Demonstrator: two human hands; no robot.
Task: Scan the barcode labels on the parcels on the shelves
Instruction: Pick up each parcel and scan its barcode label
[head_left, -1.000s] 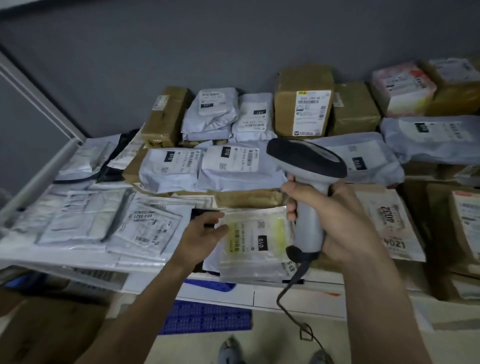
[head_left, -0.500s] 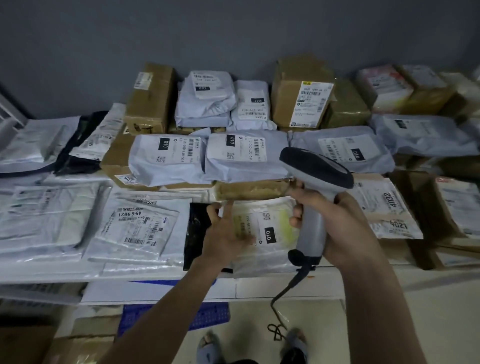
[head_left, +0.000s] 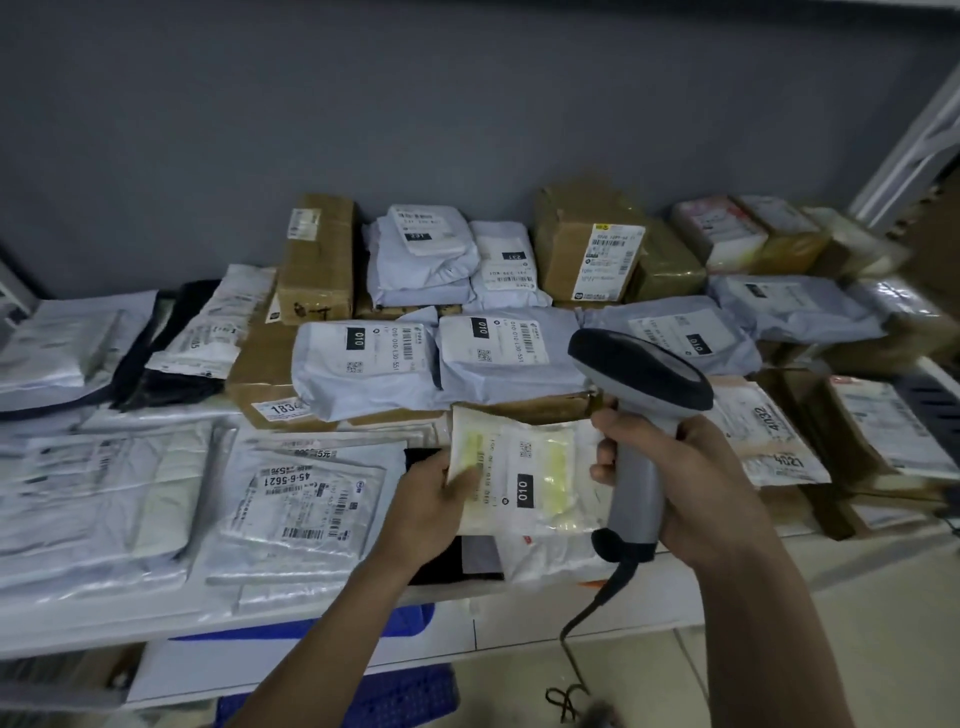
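My right hand (head_left: 691, 483) grips the handle of a grey barcode scanner (head_left: 636, 405); its dark head points left over the parcels. My left hand (head_left: 431, 499) holds the left edge of a clear bag parcel (head_left: 524, 473) with a white label marked 010 and yellow contents, tilted up off the shelf (head_left: 530, 618). The scanner head hangs just above and right of that label. Behind lie two grey mailers marked 010 (head_left: 363, 364) (head_left: 504, 353) and a brown box (head_left: 587, 244) with a white barcode label.
Flat clear-bag parcels (head_left: 306, 499) cover the shelf's left part. Brown boxes and grey mailers are stacked along the grey wall. Labelled packets (head_left: 769, 431) lie at the right. The scanner's cable (head_left: 592, 613) hangs to the floor. A blue crate (head_left: 374, 691) sits under the shelf.
My left hand has taken the clear 010 parcel by its left edge and tilted it up toward the scanner. The view has shifted left and nearer the shelf.
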